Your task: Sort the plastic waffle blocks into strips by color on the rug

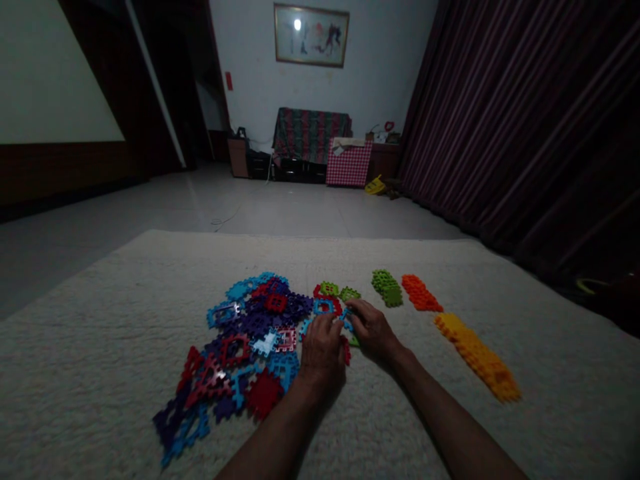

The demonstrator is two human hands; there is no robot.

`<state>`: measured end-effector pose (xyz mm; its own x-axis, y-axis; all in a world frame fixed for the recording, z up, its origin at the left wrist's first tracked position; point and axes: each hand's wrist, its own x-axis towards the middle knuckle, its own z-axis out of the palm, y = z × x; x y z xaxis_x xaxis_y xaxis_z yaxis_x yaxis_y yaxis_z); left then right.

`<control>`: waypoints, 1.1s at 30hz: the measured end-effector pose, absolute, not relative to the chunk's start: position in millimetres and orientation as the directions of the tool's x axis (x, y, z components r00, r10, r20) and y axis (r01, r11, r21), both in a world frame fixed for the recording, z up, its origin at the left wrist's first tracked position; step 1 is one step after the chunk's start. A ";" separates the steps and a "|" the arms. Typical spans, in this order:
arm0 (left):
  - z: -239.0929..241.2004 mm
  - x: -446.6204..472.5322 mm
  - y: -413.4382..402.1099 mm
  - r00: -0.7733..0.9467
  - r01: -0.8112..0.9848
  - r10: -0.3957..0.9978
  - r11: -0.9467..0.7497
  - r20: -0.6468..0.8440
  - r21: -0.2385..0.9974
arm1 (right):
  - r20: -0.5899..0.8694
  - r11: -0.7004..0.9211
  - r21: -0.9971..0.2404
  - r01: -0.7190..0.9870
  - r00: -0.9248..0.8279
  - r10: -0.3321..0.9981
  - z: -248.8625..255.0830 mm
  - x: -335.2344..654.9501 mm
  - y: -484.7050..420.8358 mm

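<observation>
My left hand [323,350] is over the right edge of a loose heap of toothed plastic building tiles [255,327], fingers bent down and close together. Whatever lies under those fingertips is hidden. Close beside it, my right hand [373,330] has its fingers curled onto a small blue tile [346,320], which shows only in part between the hands. Just beyond the fingertips lie a blue square frame tile [324,306], a green tile [329,289] and another green one [350,293]. Part of a red tile [347,350] sticks out between my hands.
Right of my hands are overlapping rows of green tiles [387,288], orange tiles [421,293] and yellow tiles [477,357]. Everything rests on a cream textured mat [400,427]. Farther off are a tiled floor, a cloth-covered cabinet [310,137] and a dark curtain [500,113].
</observation>
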<state>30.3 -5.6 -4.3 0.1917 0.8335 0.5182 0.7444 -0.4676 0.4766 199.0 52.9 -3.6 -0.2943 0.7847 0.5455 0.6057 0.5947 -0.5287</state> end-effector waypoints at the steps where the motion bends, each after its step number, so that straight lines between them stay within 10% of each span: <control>1: -4.3 30.6 -5.3 0.176 0.758 0.844 -0.445 0.507 0.477 | 0.532 0.591 -0.530 0.608 -0.304 0.790 -3.6 199.1 53.2; 23: 32.5 26.6 -9.2 0.298 0.936 0.951 -0.309 0.088 0.168 | 0.585 0.577 -0.444 0.686 -0.266 0.766 -10.4 202.3 64.2; 33: 23.6 -2.0 -22.0 0.251 0.902 0.926 -0.329 0.280 0.279 | 0.582 0.538 -0.451 0.712 -0.222 0.782 -9.1 200.6 61.0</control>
<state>-2.0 -22.0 23.6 0.2512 0.9265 0.2803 0.9021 -0.3291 0.2791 200.6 61.0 -9.1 -0.2223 0.7823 0.5818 0.7124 0.5378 -0.4509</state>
